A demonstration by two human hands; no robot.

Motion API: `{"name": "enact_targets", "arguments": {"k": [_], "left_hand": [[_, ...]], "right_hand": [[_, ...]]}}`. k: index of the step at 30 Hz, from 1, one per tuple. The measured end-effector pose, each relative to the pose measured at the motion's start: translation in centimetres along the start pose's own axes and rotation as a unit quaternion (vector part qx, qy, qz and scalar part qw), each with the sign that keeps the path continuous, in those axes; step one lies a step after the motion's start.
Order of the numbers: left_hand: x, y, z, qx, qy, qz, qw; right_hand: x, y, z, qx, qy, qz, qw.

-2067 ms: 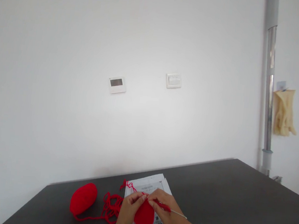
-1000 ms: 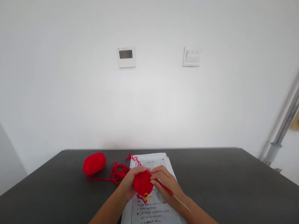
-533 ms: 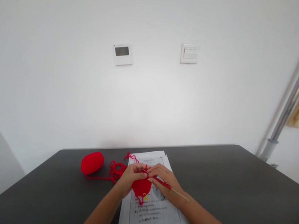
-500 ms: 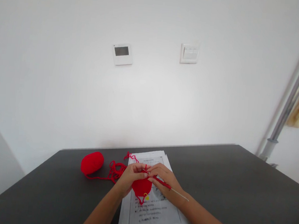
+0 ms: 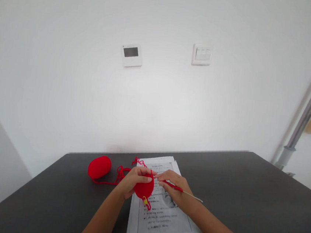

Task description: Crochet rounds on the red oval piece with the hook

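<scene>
The left hand (image 5: pixel 132 181) pinches the disc (image 5: pixel 144 190); the right hand (image 5: pixel 176 195) grips the hook (image 5: pixel 175 187), slanting down rightward from near the disc's top.

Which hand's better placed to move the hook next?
Right hand, I'd judge: it holds the hook, one end directed toward the red disc. The left hand looks occupied, gripping the disc near its upper edge.
</scene>
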State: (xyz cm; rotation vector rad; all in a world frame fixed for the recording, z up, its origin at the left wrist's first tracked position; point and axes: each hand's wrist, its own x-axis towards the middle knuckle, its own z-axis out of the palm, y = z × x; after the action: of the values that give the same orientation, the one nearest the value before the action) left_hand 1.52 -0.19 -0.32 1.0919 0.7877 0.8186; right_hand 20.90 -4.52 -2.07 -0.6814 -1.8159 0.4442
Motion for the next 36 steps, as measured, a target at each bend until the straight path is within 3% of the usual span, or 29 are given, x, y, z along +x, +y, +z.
{"name": "enact_targets", "arguments": {"k": [5,12,17,23,36], "left_hand": [[-0.1,0.2,-0.9,-0.014,-0.036,-0.03,0.999],[-0.2,0.1,-0.9,-0.024,-0.039,-0.045,0.998],[-0.2,0.0,-0.9,-0.017,-0.032,-0.054,0.998],[-0.2,0.0,-1.2,-0.014,-0.04,-0.06,0.997],[0.1,-0.3,-1.6,0.015,-0.027,-0.073,0.997]], "right_hand": [[0.1,0.0,-0.2,0.016,-0.033,0.092,0.995],[0.4,-0.5,-0.7,0.025,-0.074,0.021,0.997],[0.4,-0.7,-0.8,0.014,-0.068,0.009,0.998],[0.7,-1.0,-1.3,0.016,-0.116,0.0,0.993],[0.0,-0.2,0.0,0.089,-0.049,0.082,0.991]]}}
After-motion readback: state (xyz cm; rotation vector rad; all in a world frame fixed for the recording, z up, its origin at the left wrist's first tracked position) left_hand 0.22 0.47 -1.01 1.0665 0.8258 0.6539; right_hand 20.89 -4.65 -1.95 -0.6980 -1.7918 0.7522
